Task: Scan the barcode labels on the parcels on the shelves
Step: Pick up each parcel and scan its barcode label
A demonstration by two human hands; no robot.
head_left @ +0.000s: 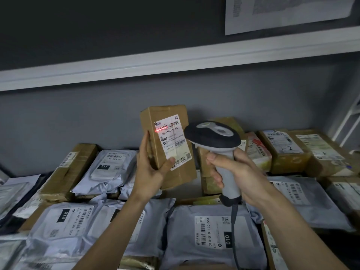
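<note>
My left hand [151, 170] holds a brown cardboard box [169, 147] upright above the shelf, fingers wrapped behind its left edge, thumb pressed on the lower corner of the white shipping label [172, 140]. Label faces me, slightly tilted; readable print 505-101-16-6A7. Red scan line [161, 129] sits across the upper-left barcode, spilling just onto the cardboard at the left.

My right hand [232, 170] grips the grey handle of the barcode scanner [214, 138], fingers curled fully round it. The dark scanner head is just right of the box, pointing at the label. Its cable [234, 227] hangs down from the handle base, over the near parcels.

Below on the shelf: grey poly mailers near, one marked 010 [212, 232] at centre, another [64, 225] left. Taped cardboard boxes [286, 151] along the far right by the wall, a long box [72, 170] far left. White shelf board [175, 57] overhead.
</note>
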